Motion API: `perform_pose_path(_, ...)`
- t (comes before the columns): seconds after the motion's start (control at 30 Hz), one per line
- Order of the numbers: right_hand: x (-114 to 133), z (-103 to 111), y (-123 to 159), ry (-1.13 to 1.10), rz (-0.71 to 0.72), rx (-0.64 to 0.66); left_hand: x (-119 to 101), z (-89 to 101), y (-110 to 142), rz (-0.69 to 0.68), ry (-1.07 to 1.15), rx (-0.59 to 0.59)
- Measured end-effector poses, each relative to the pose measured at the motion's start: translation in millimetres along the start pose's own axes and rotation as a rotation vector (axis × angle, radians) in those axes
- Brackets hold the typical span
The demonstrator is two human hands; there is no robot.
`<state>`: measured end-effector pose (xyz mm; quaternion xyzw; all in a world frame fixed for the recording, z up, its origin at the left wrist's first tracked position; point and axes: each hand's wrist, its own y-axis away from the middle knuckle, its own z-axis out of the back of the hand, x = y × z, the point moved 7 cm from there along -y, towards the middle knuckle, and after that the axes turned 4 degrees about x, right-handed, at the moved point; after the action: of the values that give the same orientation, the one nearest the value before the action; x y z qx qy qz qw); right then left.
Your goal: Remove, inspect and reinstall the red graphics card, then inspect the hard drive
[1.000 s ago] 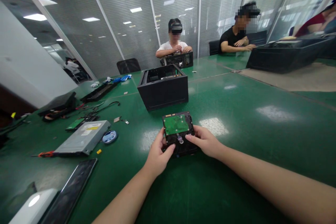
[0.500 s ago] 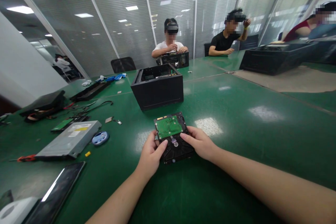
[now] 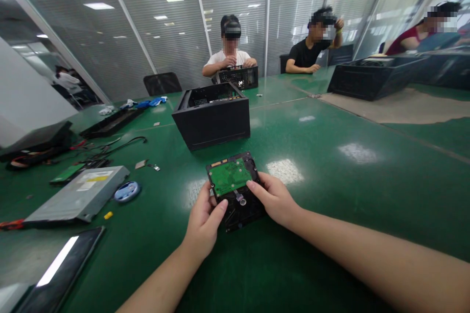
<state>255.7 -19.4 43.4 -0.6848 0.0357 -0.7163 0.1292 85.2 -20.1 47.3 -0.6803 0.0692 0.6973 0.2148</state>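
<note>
Between my two hands I hold a hard drive (image 3: pixel 242 212), its green circuit board facing up and its connector edge turned away from me. My left hand (image 3: pixel 203 225) grips the left side, thumb on top and fingers around the edge. On the right side, my right hand (image 3: pixel 277 200) grips it the same way, thumb lying near the board. The fingertips beneath the drive are hidden. Just beyond the drive stands a black computer case (image 3: pixel 215 124) with an open top.
Left on the green table (image 3: pixel 330 181) lie a silver optical drive (image 3: pixel 79 198), a blue round case (image 3: pixel 127 191), a yellow bit (image 3: pixel 108 215), a dark phone-like slab (image 3: pixel 62 271) and cables (image 3: pixel 125 144). Across it, people (image 3: pixel 229 54) sit by other computer cases (image 3: pixel 374 78).
The whole view has shifted, so the table's things appear further left and slightly higher. The hard drive is tilted a little differently, still in both hands.
</note>
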Motion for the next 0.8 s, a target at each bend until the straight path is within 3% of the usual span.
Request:
perform_pose_path(0.17, 4, -3, 6, 0.068, 0.006, -0.016, -9, 5.8, 0, -0.027, -0.118, -0.149)
perform_pose_path(0.27, 5, -4, 6, 0.092, 0.014, -0.007, -11, 7.1, 0, -0.014, -0.128, -0.18)
perform_pose_path(0.6, -1, -4, 10, 0.003, -0.074, -0.025, -6, 5.7, 3, -0.054, -0.031, -0.129)
perform_pose_path(0.8, -3, -2, 8, -0.022, -0.073, -0.031, 1, 0.0, 0, -0.049, 0.15, -0.057)
